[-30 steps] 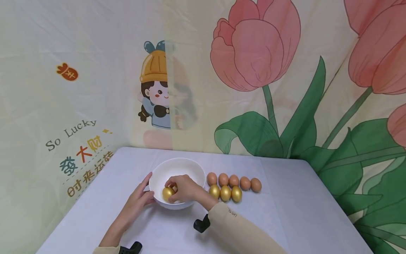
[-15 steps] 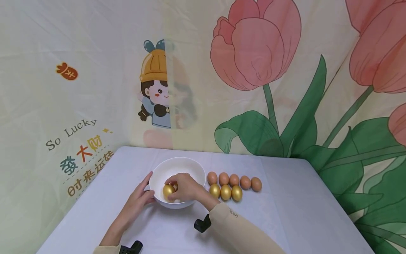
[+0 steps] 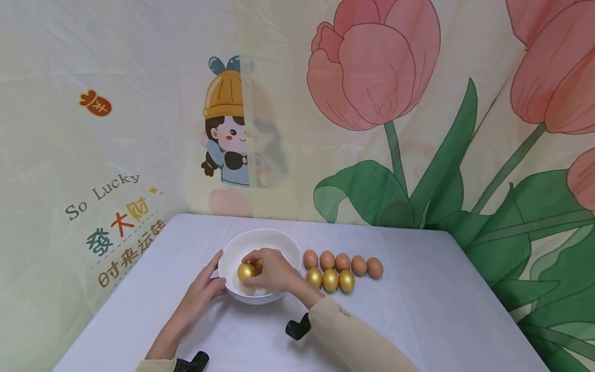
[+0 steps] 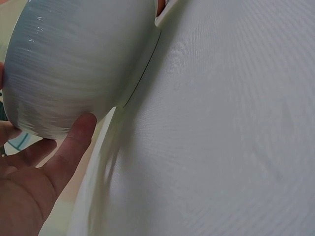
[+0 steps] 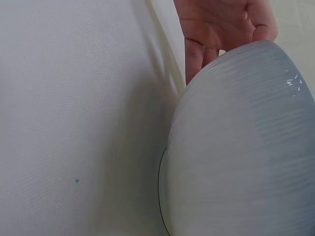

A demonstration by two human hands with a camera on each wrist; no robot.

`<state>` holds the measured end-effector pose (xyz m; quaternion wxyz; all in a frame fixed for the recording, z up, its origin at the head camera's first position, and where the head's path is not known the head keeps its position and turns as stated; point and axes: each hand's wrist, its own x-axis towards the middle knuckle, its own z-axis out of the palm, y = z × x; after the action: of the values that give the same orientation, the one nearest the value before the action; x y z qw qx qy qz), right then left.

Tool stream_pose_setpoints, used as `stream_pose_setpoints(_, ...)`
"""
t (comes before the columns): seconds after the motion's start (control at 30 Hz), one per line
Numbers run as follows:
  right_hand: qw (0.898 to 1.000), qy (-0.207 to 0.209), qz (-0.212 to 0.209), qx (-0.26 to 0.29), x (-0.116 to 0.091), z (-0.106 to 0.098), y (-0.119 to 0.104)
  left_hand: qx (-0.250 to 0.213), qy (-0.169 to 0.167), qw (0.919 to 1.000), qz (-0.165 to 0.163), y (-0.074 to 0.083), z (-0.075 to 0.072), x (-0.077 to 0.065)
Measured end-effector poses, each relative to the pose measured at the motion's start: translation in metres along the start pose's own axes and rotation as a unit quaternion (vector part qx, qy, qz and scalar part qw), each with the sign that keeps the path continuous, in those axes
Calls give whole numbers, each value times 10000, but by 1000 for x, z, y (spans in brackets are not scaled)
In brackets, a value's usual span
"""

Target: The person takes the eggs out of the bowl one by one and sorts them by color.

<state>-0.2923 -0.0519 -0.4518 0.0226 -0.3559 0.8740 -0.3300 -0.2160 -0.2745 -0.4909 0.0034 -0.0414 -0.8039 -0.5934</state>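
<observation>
A white bowl [image 3: 234, 247] stands on the table. My left hand [image 3: 204, 284] rests against its left outer side, fingers and thumb fairly straight along the wall; the left wrist view shows this left hand [image 4: 34, 182] touching the bowl [image 4: 83, 59] from outside. Inside the bowl, my right hand [image 3: 271, 271] pinches a golden egg [image 3: 245, 272] between thumb and fingers. A second golden piece [image 3: 257, 265] shows partly behind the fingers. In the right wrist view the bowl [image 5: 241, 147] covers the right hand, and the left hand [image 5: 221, 27] appears beyond it.
Right of the bowl, several brown eggs [image 3: 342, 261] lie in a row. Three golden eggs [image 3: 330, 280] form a row in front of them. A white cloth covers the table [image 3: 372, 330], and a printed tulip curtain [image 3: 288, 103] hangs behind.
The right hand and the golden egg it pinches have risen a little inside the bowl. The left hand stays at the bowl's side.
</observation>
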Motion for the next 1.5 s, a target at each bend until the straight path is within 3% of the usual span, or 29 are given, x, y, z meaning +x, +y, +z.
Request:
stream_pose_setpoints(0.27,9989,312,-150,331,-1,-2,-1,14,58,10000,-51,1,-1,1)
stream_pose_setpoints(0.6,9948,549,86,849,-7,-2,4,-153,27,9998,117,-2,1,0)
stream_pose_setpoints(0.87,9840,733,377,1582,-15,-10,5,-97,5,10000,-10,-2,2,0)
stream_pose_setpoints(1.23,9734,730,870,1990,-49,-37,10,-71,37,10000,-19,-1,3,-1)
stream_pose_setpoints(1.5,9692,849,1055,2057,-89,-73,21,-17,48,10000,10,-3,4,0)
